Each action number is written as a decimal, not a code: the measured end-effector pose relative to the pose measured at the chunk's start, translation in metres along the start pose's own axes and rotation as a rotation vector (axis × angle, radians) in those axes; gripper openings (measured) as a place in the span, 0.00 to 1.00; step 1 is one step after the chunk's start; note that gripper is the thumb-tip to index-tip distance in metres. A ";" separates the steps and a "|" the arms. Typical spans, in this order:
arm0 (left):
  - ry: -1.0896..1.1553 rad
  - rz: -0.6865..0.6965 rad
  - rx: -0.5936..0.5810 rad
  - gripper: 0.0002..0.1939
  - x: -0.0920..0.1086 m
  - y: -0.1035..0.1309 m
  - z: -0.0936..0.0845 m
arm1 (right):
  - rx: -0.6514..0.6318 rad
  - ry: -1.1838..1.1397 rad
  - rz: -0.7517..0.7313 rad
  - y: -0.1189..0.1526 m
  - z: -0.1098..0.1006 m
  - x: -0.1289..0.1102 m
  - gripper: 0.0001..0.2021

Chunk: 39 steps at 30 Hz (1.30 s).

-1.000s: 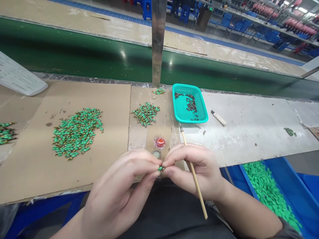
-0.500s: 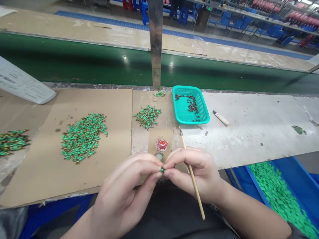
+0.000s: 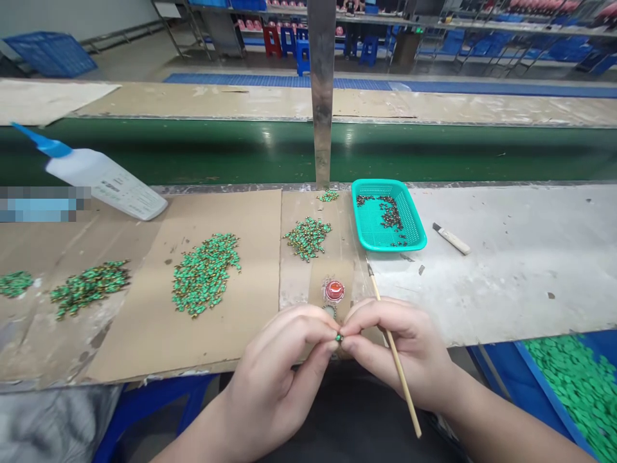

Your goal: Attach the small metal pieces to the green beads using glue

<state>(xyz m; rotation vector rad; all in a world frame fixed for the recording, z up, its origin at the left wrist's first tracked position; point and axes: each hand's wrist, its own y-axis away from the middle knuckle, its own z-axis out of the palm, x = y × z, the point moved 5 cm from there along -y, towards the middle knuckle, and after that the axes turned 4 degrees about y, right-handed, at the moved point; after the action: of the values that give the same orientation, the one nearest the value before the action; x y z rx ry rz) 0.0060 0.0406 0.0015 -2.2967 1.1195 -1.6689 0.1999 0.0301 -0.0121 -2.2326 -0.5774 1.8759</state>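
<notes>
My left hand (image 3: pixel 284 370) pinches a tiny green and dark bead-like piece (image 3: pixel 339 337) between thumb and forefinger. Facing it, my right hand (image 3: pixel 412 350) is closed too, its thumb and forefinger touching the same piece from the other side. A thin paintbrush (image 3: pixel 403 382) with a wooden handle rests in my right hand, bristles pointing away from me. Just beyond my fingertips are a round pale disc with a beaded rim (image 3: pixel 330 311), partly hidden, and a glossy red blob (image 3: pixel 334 290). Similar green pieces (image 3: pixel 307 238) lie heaped behind them.
A turquoise basket (image 3: pixel 389 247) holds small dark pieces. Right of it lies a flat brush (image 3: pixel 452 239). More green heaps (image 3: pixel 205 275) spread leftward, near a white glue-type bottle (image 3: pixel 108 183). A metal post (image 3: pixel 322 96) rises behind. Green discs (image 3: pixel 573 379) fill a blue bin at lower right.
The camera view has turned left and levelled, so everything sits further right and more of the bottle shows. Both hands keep their pinch on the small piece.
</notes>
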 end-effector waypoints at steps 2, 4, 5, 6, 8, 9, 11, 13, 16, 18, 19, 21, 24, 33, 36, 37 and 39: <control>-0.003 0.000 0.001 0.17 0.001 0.001 0.001 | 0.000 0.011 -0.003 0.000 0.000 0.001 0.06; -0.007 0.000 -0.005 0.16 0.001 0.000 0.001 | -0.006 0.044 -0.002 -0.002 -0.002 0.001 0.06; -0.011 -0.002 -0.011 0.15 0.001 -0.002 0.001 | -0.010 0.072 0.002 -0.003 -0.003 0.001 0.06; -0.028 -0.017 -0.016 0.14 -0.002 -0.004 -0.001 | -0.004 0.108 0.009 -0.004 -0.005 0.000 0.07; -0.102 -0.084 -0.012 0.09 -0.014 -0.014 -0.007 | 0.045 0.173 0.035 -0.006 -0.012 0.000 0.06; -0.157 -0.129 0.003 0.08 -0.025 -0.021 -0.012 | 0.085 0.193 0.052 -0.007 -0.017 0.000 0.06; -0.259 -0.213 0.040 0.07 -0.051 -0.039 -0.024 | 0.172 0.220 0.092 -0.005 -0.026 0.002 0.05; -0.350 -0.274 0.061 0.08 -0.082 -0.060 -0.034 | 0.218 0.255 0.125 -0.001 -0.032 0.006 0.05; -0.479 -0.376 0.076 0.07 -0.124 -0.089 -0.042 | 0.193 0.305 0.126 0.006 -0.033 0.014 0.05; -0.531 -0.434 0.068 0.15 -0.142 -0.102 -0.043 | 0.153 0.307 0.096 0.009 -0.031 0.018 0.05; -0.550 -0.458 0.065 0.17 -0.148 -0.105 -0.043 | 0.138 0.306 0.080 0.011 -0.031 0.019 0.06; -0.579 -0.509 0.062 0.18 -0.155 -0.106 -0.051 | 0.136 0.309 0.063 0.016 -0.034 0.020 0.07; -0.625 -0.615 0.066 0.18 -0.162 -0.096 -0.089 | 0.180 0.320 0.126 0.027 -0.046 0.023 0.12; -0.740 -0.898 -0.016 0.18 -0.177 -0.055 -0.208 | 0.143 0.376 0.172 0.033 -0.061 0.033 0.16; -0.699 -0.886 -0.037 0.18 -0.179 -0.054 -0.203 | 0.103 0.379 0.136 0.028 -0.057 0.032 0.16; -0.680 -0.878 -0.029 0.19 -0.179 -0.054 -0.202 | 0.103 0.373 0.137 0.027 -0.056 0.032 0.16; -0.642 -0.862 0.012 0.20 -0.176 -0.055 -0.202 | 0.116 0.350 0.150 0.027 -0.055 0.032 0.17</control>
<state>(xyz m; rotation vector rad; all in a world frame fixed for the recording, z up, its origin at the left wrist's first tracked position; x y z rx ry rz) -0.1622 0.2539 -0.0311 -3.1666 -0.0355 -0.8543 0.2626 0.0247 -0.0409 -2.5016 -0.2438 1.4775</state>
